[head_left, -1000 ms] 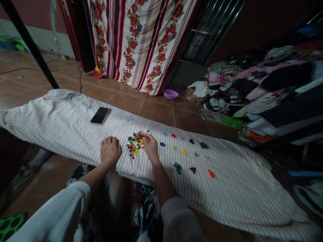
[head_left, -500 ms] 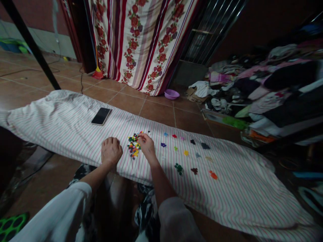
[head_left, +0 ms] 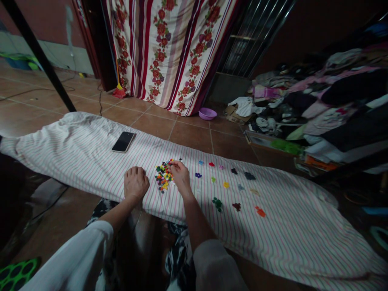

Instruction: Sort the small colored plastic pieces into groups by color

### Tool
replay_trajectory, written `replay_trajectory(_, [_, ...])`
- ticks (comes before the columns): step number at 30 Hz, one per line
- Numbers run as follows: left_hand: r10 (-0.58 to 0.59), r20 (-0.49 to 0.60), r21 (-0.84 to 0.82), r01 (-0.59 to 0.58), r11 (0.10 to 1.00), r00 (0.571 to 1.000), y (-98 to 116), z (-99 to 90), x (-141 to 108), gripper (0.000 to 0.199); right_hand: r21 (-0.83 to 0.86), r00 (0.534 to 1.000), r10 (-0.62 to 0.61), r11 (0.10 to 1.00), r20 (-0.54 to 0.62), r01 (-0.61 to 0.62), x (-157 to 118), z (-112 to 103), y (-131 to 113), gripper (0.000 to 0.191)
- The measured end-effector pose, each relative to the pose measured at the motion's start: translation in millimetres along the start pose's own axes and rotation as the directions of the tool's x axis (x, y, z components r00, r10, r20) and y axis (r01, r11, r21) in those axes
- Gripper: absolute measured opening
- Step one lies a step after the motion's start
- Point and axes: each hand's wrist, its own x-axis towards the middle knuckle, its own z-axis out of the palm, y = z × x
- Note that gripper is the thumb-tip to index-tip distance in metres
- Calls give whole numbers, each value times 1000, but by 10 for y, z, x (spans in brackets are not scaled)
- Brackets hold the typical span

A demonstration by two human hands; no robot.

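A pile of small multicoloured pieces (head_left: 163,178) lies on a striped cloth (head_left: 273,238). At the pile's upper right edge is my right hand (head_left: 181,178), its thumb and fingertips pinched together. Whatever they grip is too small to make out. My left hand (head_left: 136,184) rests palm down on the cloth left of the pile, fingers curled under and their tips hidden. Right of my right hand, little groups sorted by colour are spread out, among them dark green pieces (head_left: 217,204), orange pieces (head_left: 260,211), yellow pieces (head_left: 226,184) and purple pieces (head_left: 198,175).
A phone (head_left: 123,142) lies on the cloth beyond my left hand. Past the far edge are a tiled floor, a purple basin (head_left: 207,114), a broom (head_left: 119,91) and a floral curtain (head_left: 172,52). Clothes (head_left: 303,97) are heaped at the right.
The whole view has shifted slightly. My right hand stays at the pile's upper right edge with its fingertips pinched, and my left hand keeps its place on the cloth.
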Motion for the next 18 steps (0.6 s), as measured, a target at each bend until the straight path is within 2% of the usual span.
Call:
replay_trajectory(14, [4, -2, 5, -4, 1000, 1000, -8, 5, -3, 17, 131, 997, 79, 988, -8, -77, -52, -50, -126, 20])
replay_trajectory(18, [7, -15, 9, -7, 1000, 1000, -15, 23, -11, 17, 138, 993, 113, 985, -46, -106, -63, -103, -147, 22])
